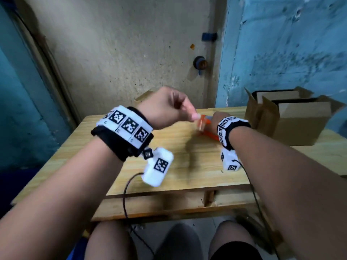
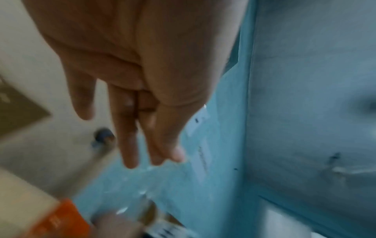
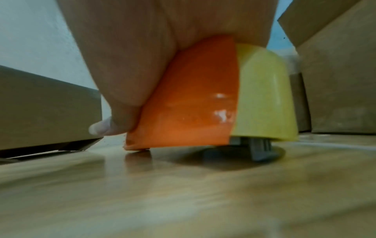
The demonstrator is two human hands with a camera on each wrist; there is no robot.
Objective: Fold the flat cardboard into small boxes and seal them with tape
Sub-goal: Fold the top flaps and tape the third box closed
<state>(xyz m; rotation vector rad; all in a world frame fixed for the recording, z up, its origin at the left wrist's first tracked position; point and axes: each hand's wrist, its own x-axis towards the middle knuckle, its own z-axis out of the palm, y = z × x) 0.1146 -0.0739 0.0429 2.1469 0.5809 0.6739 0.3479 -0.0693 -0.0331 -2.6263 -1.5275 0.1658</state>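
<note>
My right hand (image 1: 217, 118) grips an orange tape dispenser (image 1: 210, 135) that stands on the wooden table (image 1: 169, 177). In the right wrist view the hand (image 3: 126, 103) wraps the orange body (image 3: 189, 104), with a yellowish tape roll (image 3: 266, 96) beside it. My left hand (image 1: 194, 115) is raised above the table and pinches the end of a clear tape strip (image 2: 160, 180) drawn from the dispenser (image 2: 59, 220). The left fingertips (image 2: 177, 154) hold the strip's serrated end. A small cardboard box (image 1: 144, 95) sits behind the left hand, mostly hidden.
Open cardboard boxes (image 1: 293, 119) stand at the table's back right, close to my right wrist. A box side (image 3: 46, 109) lies left of the dispenser. A worn beige door and blue walls rise behind the table. My knees are below the front edge.
</note>
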